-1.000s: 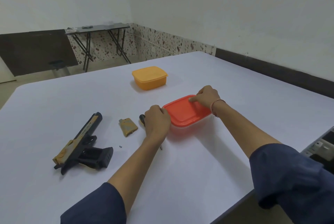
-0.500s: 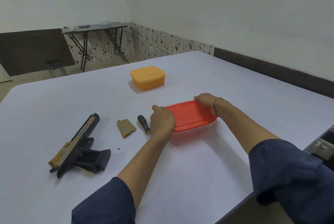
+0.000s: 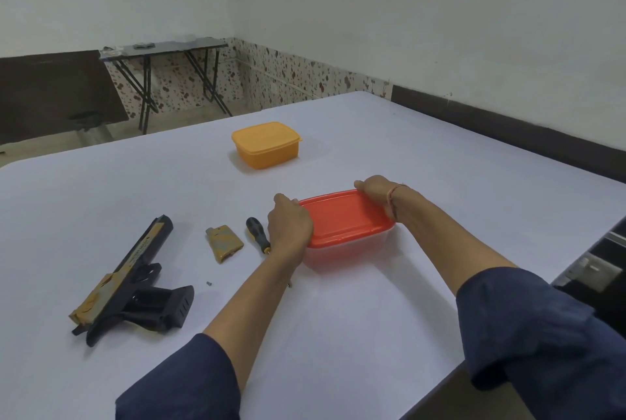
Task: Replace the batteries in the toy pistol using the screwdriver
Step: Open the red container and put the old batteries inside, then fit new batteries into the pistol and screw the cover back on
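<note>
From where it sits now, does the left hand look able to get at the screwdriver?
Probably yes. The left hand rests on the red-lidded box's left end, right beside the screwdriver, whose handle lies bare on the table. Nothing lies between them; the hand only has to let go of the box.

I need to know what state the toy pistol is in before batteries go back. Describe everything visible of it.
The toy pistol lies flat on its side on the white table, left of both hands, untouched. It looks like plastic: a black body with a worn tan-gold slide, muzzle pointing away, grip toward the right. A tan cover piece that may be its battery door lies apart beside it, and a tiny screw rests loose near the grip. Whether batteries are inside cannot be seen.
</note>
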